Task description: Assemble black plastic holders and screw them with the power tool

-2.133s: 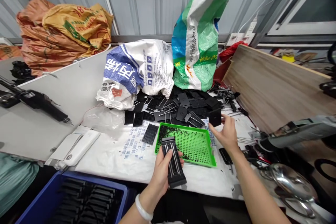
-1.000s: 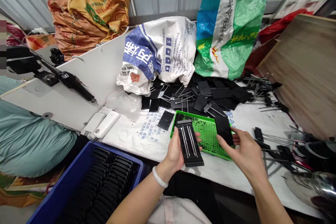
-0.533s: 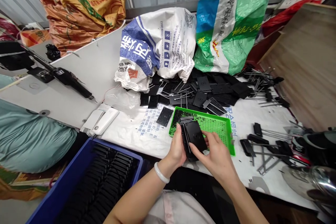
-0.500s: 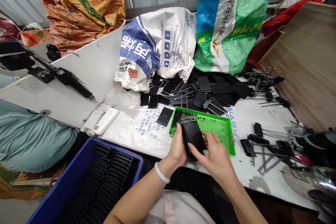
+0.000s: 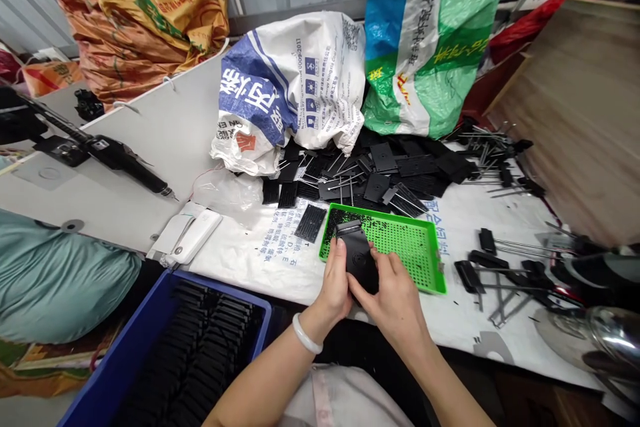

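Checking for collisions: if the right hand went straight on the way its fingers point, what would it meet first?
The black plastic block held in the left hand; the right hand touches it. The green perforated tray lies beyond, though depth is unclear.

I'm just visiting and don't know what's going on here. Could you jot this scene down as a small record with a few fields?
Left hand: grips a black plastic piece
Right hand: fingers pressed on the same piece
Nearest: green perforated tray
Front left: blue crate packed with black pieces
Behind: heap of black plates and metal pins
Right: black-ended metal rods
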A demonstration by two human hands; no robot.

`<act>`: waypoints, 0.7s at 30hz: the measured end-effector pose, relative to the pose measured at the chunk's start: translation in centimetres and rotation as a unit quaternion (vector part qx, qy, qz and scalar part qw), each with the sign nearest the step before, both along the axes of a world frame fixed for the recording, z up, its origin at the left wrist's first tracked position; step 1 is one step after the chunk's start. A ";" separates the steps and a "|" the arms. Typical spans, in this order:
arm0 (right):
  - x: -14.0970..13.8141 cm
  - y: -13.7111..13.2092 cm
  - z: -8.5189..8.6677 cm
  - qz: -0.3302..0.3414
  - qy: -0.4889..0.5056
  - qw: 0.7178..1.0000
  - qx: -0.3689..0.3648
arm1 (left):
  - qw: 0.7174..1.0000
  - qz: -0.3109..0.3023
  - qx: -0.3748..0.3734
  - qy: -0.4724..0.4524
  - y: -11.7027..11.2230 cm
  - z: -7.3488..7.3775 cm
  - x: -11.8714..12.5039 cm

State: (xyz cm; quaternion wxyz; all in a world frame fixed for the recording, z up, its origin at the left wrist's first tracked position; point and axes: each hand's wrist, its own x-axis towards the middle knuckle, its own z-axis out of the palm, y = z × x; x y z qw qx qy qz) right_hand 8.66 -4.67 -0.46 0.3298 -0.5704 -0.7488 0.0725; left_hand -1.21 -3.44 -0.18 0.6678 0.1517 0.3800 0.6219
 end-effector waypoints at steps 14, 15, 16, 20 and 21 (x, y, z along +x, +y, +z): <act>2.7 -0.5 0.7 0.092 0.312 0.902 -0.283 | 0.997 -0.041 0.064 0.021 -0.4 0.6 -1.3; 2.7 -0.4 0.5 0.111 0.348 0.879 -0.306 | 0.996 -0.045 0.069 0.023 -0.5 0.8 -1.2; 2.6 -0.3 0.3 0.126 0.375 0.863 -0.315 | 0.996 -0.046 0.074 0.027 -0.6 0.9 -1.1; 1.5 -0.3 -0.9 0.089 0.441 0.850 -0.274 | 0.994 -0.022 0.096 0.050 -0.8 0.9 -0.5; 1.2 -0.5 -1.1 0.076 0.446 0.851 -0.267 | 0.994 -0.016 0.098 0.055 -0.9 0.9 -0.5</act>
